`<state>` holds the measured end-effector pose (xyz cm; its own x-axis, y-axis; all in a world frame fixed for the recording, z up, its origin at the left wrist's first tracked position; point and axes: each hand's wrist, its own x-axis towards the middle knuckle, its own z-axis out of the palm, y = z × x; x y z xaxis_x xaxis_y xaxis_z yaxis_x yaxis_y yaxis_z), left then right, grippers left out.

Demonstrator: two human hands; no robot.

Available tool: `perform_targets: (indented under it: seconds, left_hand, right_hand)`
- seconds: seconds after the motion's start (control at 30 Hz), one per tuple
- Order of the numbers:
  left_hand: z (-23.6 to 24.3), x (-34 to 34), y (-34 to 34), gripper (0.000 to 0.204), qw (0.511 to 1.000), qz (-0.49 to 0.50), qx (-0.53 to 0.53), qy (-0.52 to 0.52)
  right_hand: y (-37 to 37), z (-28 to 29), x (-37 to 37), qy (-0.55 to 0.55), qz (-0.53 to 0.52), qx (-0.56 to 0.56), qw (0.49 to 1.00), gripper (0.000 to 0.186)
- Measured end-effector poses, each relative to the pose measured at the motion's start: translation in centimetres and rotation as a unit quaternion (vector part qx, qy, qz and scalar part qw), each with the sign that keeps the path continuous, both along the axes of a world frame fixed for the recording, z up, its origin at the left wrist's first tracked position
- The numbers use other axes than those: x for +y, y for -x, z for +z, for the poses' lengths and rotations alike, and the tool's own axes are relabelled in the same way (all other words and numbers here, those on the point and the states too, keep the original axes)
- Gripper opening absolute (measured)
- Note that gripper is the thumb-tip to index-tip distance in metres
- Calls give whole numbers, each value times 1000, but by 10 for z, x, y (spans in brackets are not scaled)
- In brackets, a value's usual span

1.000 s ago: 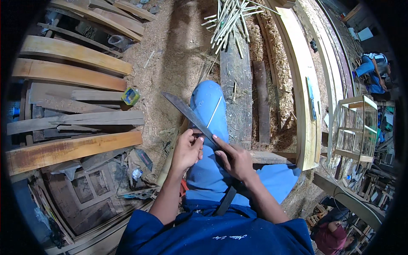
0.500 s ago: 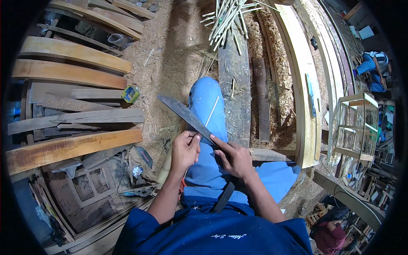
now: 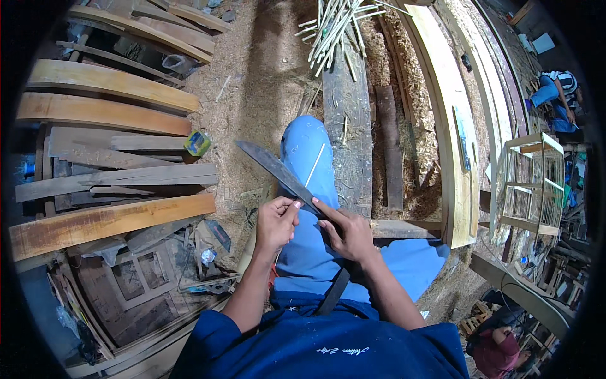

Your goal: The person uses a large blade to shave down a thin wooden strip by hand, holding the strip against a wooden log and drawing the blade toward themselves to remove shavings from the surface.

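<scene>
Above my blue-trousered knee, my left hand (image 3: 276, 221) is closed, thumb and fingers pinching a thin pale stick (image 3: 315, 165). The stick slants up and away from me across the thigh. My right hand (image 3: 348, 232) grips a long dark knife (image 3: 271, 165), index finger laid along the blade near the left fingertips. Its broad blade points far left and crosses the stick. A dark strip-like piece (image 3: 333, 292), perhaps the knife's long handle, shows below the right wrist near my lap; how it joins the blade is hidden by the hand.
A bundle of pale thin sticks (image 3: 338, 31) lies on a dark plank (image 3: 347, 126) ahead. Curved boards (image 3: 113, 227) are stacked at left. Long pale beams (image 3: 448, 126) and a wooden cage-like frame (image 3: 533, 183) stand at right. Two other people (image 3: 558, 98) are at the right edge.
Both hands, the knife and the stick keep nearly the same position. The surroundings shift slightly in the picture.
</scene>
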<state>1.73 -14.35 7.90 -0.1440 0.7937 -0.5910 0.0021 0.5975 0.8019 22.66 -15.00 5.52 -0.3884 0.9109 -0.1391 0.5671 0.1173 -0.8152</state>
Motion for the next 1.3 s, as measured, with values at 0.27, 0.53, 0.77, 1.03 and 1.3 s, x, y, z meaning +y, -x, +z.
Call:
perform_targets:
  seconds: [0.27, 0.53, 0.77, 1.03, 1.3]
  left_hand:
    - [6, -20, 7, 21, 1000, 27, 5, 12]
    - [24, -63, 25, 20, 1000, -6, 18, 18]
    - [32, -63, 30, 16, 998, -21, -4, 65]
    - [7, 7, -3, 14, 999, 7, 32, 11]
    - [-10, -4, -1, 15, 998, 49, 9, -40]
  right_hand:
    - [5, 7, -6, -30, 6, -63, 998, 53]
    - [3, -7, -2, -16, -56, -55, 997, 52]
    - [0, -8, 3, -12, -49, -2, 999, 51]
    - [1, 2, -3, -20, 2, -17, 1000, 52]
    - [1, 1, -8, -29, -14, -33, 999, 52]
